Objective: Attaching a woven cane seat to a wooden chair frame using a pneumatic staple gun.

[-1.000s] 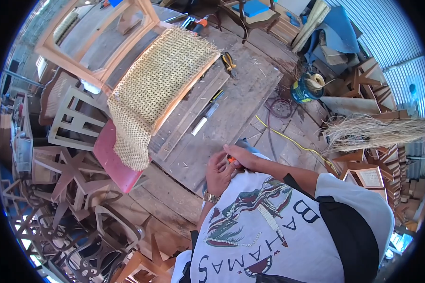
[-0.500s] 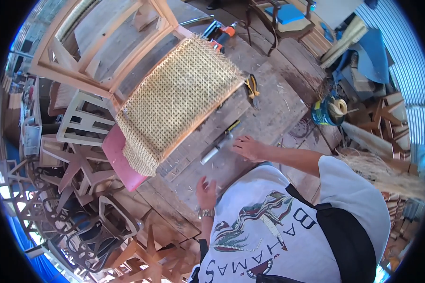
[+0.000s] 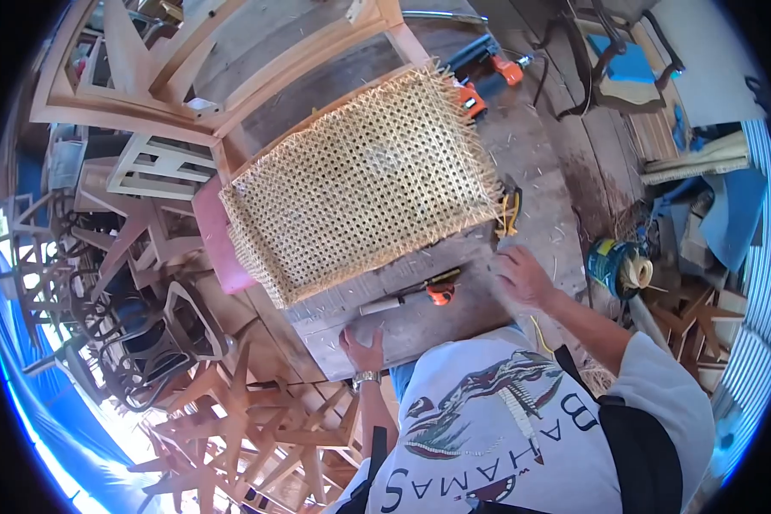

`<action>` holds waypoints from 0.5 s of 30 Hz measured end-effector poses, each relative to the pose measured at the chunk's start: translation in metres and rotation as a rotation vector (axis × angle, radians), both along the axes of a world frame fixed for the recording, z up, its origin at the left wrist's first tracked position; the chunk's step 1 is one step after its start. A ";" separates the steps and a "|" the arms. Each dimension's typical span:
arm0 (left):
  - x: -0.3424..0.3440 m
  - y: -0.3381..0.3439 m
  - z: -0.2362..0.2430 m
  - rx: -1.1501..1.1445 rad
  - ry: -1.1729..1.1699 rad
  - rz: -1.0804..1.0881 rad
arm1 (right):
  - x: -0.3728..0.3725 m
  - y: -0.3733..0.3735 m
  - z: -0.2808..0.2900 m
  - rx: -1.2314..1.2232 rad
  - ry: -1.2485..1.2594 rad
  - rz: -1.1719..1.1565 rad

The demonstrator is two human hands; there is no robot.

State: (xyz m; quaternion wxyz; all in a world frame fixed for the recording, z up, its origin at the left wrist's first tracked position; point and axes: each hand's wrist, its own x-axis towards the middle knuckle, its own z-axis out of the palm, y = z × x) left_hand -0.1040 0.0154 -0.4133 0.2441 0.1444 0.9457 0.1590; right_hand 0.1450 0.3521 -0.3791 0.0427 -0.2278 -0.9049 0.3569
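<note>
A wooden chair frame (image 3: pixel 283 64) lies on the workbench (image 3: pixel 531 163), its seat covered by woven cane webbing (image 3: pixel 360 176) with frayed ends. My right hand (image 3: pixel 524 276) reaches over the bench, fingers apart and slightly blurred, just short of the yellow-and-black pliers (image 3: pixel 509 212) at the cane's right corner. By the bench's near edge my left hand (image 3: pixel 364 349) is open, thumb raised and nothing held. Between the hands lie a chisel-like tool with a pale handle (image 3: pixel 381 306), a yellow-and-black tool (image 3: pixel 444 277) and a small orange tool resembling a tape measure (image 3: pixel 441 294).
Orange-and-black tools (image 3: pixel 488 81) lie behind the cane. A pink cushion-like piece (image 3: pixel 218 236) shows under its left side. Wooden chair parts (image 3: pixel 240 428) crowd the left floor. A dark teal can (image 3: pixel 608 265) holding a roll stands at right. An armchair (image 3: pixel 625 68) stands at the back.
My right hand has moved away from the tools at the near edge toward the pliers, uncovering the small orange tool. The whole view has turned and shifted; my left hand stays by the bench edge.
</note>
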 end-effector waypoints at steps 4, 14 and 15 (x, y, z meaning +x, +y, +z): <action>0.009 -0.007 0.001 -0.029 0.018 -0.001 | 0.013 0.070 -0.002 0.058 -0.027 -0.238; 0.000 0.000 -0.009 -0.071 0.032 0.099 | -0.102 0.221 0.095 -0.023 0.168 -0.419; 0.002 0.000 -0.014 -0.076 0.029 0.111 | -0.128 0.229 0.106 -0.023 0.170 -0.411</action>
